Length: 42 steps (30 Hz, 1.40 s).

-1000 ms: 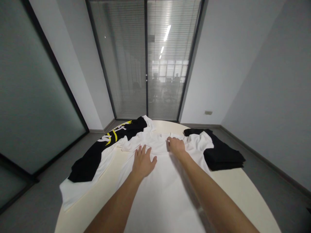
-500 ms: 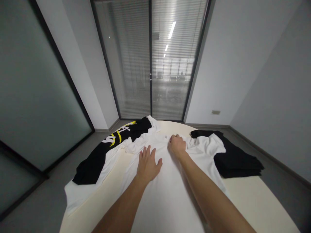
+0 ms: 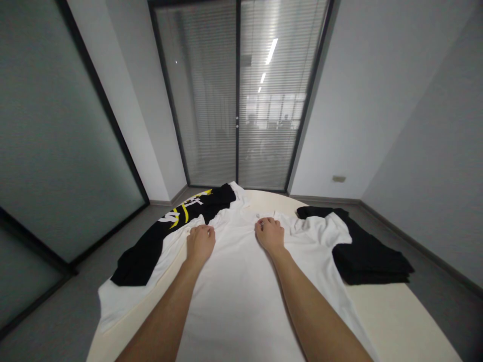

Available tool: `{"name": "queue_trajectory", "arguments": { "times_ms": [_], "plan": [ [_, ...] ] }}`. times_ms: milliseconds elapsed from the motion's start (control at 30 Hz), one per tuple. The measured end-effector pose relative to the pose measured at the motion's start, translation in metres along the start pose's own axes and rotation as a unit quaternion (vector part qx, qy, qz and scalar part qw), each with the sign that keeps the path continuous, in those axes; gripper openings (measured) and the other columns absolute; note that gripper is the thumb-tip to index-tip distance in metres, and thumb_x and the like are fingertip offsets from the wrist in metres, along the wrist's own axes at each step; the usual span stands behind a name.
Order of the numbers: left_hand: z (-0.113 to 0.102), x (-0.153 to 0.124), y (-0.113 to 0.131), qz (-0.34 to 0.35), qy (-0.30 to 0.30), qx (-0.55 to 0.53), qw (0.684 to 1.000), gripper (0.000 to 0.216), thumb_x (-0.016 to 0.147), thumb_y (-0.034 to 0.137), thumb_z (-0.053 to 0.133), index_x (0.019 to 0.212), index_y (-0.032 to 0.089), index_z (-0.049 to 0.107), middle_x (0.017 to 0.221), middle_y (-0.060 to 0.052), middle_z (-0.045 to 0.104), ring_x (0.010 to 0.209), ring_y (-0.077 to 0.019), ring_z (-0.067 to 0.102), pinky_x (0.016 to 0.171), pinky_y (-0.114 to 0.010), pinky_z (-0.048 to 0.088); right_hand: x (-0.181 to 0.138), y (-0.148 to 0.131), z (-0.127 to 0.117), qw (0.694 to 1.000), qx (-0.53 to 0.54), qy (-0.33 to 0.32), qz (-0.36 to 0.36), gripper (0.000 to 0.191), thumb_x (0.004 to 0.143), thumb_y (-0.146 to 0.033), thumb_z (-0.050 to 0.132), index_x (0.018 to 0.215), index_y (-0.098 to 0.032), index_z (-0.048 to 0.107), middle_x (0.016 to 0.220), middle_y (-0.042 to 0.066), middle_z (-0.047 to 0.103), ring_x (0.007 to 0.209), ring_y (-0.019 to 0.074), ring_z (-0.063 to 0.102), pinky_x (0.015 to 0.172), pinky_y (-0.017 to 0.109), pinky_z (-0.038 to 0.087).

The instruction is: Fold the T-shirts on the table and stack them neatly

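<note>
A white polo shirt (image 3: 241,291) lies spread out on a round cream table (image 3: 407,322) in front of me. My left hand (image 3: 199,242) is curled on the shirt's left shoulder, fingers closed on the cloth. My right hand (image 3: 269,234) is closed on the cloth near the collar, beside the placket buttons. Both forearms reach out over the shirt's body.
A black garment with yellow and white print (image 3: 169,226) lies on another white garment (image 3: 124,296) at the table's left. A stack of folded black clothes (image 3: 370,256) sits at the right. Glass doors with blinds (image 3: 237,100) stand beyond the table.
My left hand moved left from lying flat and open on the shirt's chest to the left shoulder, where it closed. My right hand stayed at the collar. The view shifted slightly.
</note>
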<state>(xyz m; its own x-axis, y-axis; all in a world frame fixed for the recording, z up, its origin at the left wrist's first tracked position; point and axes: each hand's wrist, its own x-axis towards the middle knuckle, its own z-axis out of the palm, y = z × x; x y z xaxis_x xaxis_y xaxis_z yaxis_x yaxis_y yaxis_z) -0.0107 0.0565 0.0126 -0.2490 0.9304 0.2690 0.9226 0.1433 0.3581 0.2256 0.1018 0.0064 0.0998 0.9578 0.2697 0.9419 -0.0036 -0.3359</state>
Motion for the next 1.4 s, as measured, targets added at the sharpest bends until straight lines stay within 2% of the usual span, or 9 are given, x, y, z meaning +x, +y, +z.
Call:
{"name": "queue_trajectory", "arguments": {
  "times_ms": [133, 267, 467, 633, 767, 900, 1067, 1167, 1400],
  "plan": [
    [0.004, 0.009, -0.006, -0.003, -0.023, 0.002, 1.0, 0.044, 0.098, 0.028, 0.035, 0.106, 0.015, 0.077, 0.133, -0.016, 0.065, 0.125, -0.034, 0.055, 0.106, -0.045, 0.042, 0.0, 0.0, -0.002, 1.0, -0.01, -0.009, -0.002, 0.034, 0.099, -0.038, 0.044, 0.115, -0.021, 0.069, 0.126, 0.013, 0.064, 0.115, 0.029, 0.053, 0.091, 0.038, 0.039],
    [0.0, 0.025, -0.011, 0.027, -0.056, 0.008, 0.998, 0.037, 0.096, 0.031, 0.042, 0.1, 0.022, 0.078, 0.141, -0.008, 0.061, 0.122, -0.0352, 0.057, 0.103, -0.048, 0.043, -0.001, 0.001, -0.002, 1.0, -0.008, -0.009, -0.004, 0.034, 0.099, -0.038, 0.044, 0.116, -0.021, 0.069, 0.126, 0.013, 0.063, 0.116, 0.0292, 0.052, 0.093, 0.038, 0.039],
    [-0.012, 0.044, -0.015, 0.083, -0.081, 0.015, 0.993, 0.022, 0.09, 0.029, 0.055, 0.09, 0.024, 0.076, 0.103, -0.008, 0.076, 0.108, -0.0288, 0.064, 0.098, -0.038, 0.046, -0.001, 0.004, -0.001, 1.0, 0.004, -0.01, -0.012, 0.035, 0.099, -0.037, 0.044, 0.116, -0.021, 0.07, 0.125, 0.013, 0.064, 0.114, 0.0287, 0.053, 0.093, 0.038, 0.039],
    [-0.019, 0.052, -0.012, 0.065, -0.041, -0.006, 0.997, 0.019, 0.086, 0.022, 0.061, 0.104, 0.022, 0.068, 0.105, -0.006, 0.074, 0.1, -0.0239, 0.068, 0.09, -0.032, 0.048, -0.001, 0.005, -0.001, 1.0, 0.008, -0.001, -0.016, 0.033, 0.098, -0.036, 0.046, 0.113, -0.021, 0.07, 0.124, 0.012, 0.065, 0.114, 0.029, 0.054, 0.092, 0.038, 0.04],
    [-0.03, 0.064, -0.015, 0.03, 0.013, -0.024, 0.999, 0.024, 0.094, 0.021, 0.051, 0.117, 0.02, 0.059, 0.117, -0.008, 0.07, 0.108, -0.0205, 0.065, 0.092, -0.029, 0.048, -0.001, 0.005, -0.001, 1.0, 0.006, -0.004, -0.015, 0.032, 0.097, -0.037, 0.046, 0.113, -0.022, 0.07, 0.125, 0.012, 0.065, 0.115, 0.0289, 0.053, 0.092, 0.038, 0.04],
    [-0.04, 0.074, -0.023, 0.016, 0.02, -0.02, 0.999, 0.029, 0.094, 0.025, 0.053, 0.122, 0.023, 0.058, 0.122, -0.008, 0.069, 0.112, -0.0225, 0.064, 0.094, -0.031, 0.047, -0.002, 0.005, 0.002, 1.0, 0.004, -0.003, -0.025, 0.036, 0.098, -0.04, 0.046, 0.12, -0.022, 0.068, 0.129, 0.012, 0.064, 0.116, 0.0291, 0.052, 0.094, 0.039, 0.039],
    [-0.05, 0.083, -0.038, 0.007, -0.047, -0.006, 0.999, 0.022, 0.075, 0.036, 0.075, 0.091, 0.022, 0.07, 0.099, -0.009, 0.075, 0.104, -0.0318, 0.067, 0.09, -0.036, 0.048, -0.003, 0.007, 0.005, 0.999, 0.011, -0.007, -0.039, 0.04, 0.096, -0.042, 0.049, 0.127, -0.022, 0.065, 0.135, 0.01, 0.061, 0.121, 0.03, 0.049, 0.099, 0.042, 0.037],
    [-0.058, 0.089, -0.044, 0.018, -0.088, -0.038, 0.995, 0.018, 0.071, 0.036, 0.077, 0.076, 0.021, 0.069, 0.087, -0.006, 0.075, 0.096, -0.0281, 0.068, 0.083, -0.03, 0.049, -0.002, 0.008, 0.006, 0.999, 0.01, -0.012, -0.037, 0.041, 0.096, -0.041, 0.049, 0.128, -0.022, 0.064, 0.138, 0.01, 0.059, 0.122, 0.0302, 0.047, 0.101, 0.042, 0.036],
    [-0.075, 0.094, -0.042, -0.015, -0.096, -0.17, 0.981, 0.032, 0.076, 0.047, 0.073, 0.085, 0.016, 0.068, 0.084, -0.005, 0.073, 0.087, -0.025, 0.068, 0.068, -0.026, 0.049, -0.002, 0.009, 0.008, 0.999, 0.011, -0.007, -0.04, 0.039, 0.096, -0.041, 0.049, 0.127, -0.023, 0.064, 0.137, 0.01, 0.06, 0.121, 0.0297, 0.048, 0.1, 0.042, 0.037]
  ]
}}
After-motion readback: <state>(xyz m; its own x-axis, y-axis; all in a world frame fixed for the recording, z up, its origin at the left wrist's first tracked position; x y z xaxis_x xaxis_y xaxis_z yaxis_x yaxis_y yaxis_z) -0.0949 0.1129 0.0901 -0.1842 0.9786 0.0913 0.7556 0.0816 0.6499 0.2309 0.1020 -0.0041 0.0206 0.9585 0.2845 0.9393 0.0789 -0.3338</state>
